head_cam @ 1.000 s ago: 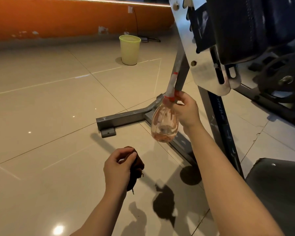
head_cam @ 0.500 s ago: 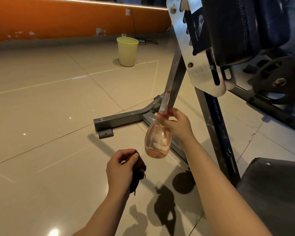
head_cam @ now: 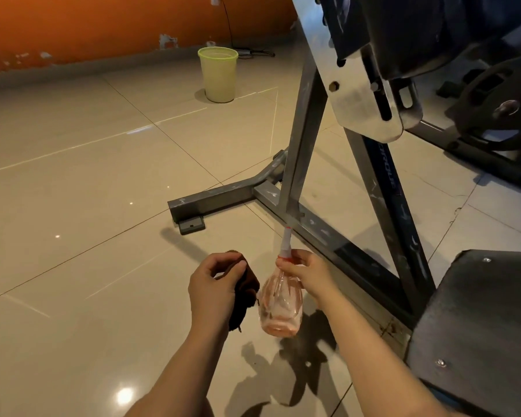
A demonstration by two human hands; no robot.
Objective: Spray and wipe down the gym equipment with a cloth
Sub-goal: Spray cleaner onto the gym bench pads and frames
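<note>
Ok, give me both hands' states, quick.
Left hand: fingers curled round the dark cloth, holding it.
Right hand: fingers gripping the neck of the clear spray bottle, nozzle pointing up.

Glossy beige floor tiles [head_cam: 82, 182] catch spots of ceiling light, with dark grout lines crossing at angles. An orange wall [head_cam: 103, 22] runs along the back, its paint chipped near the grey skirting [head_cam: 73, 70], and a cable [head_cam: 227, 22] drops from a socket to the floor. A pale green bin [head_cam: 218, 75] stands near the wall.
</note>
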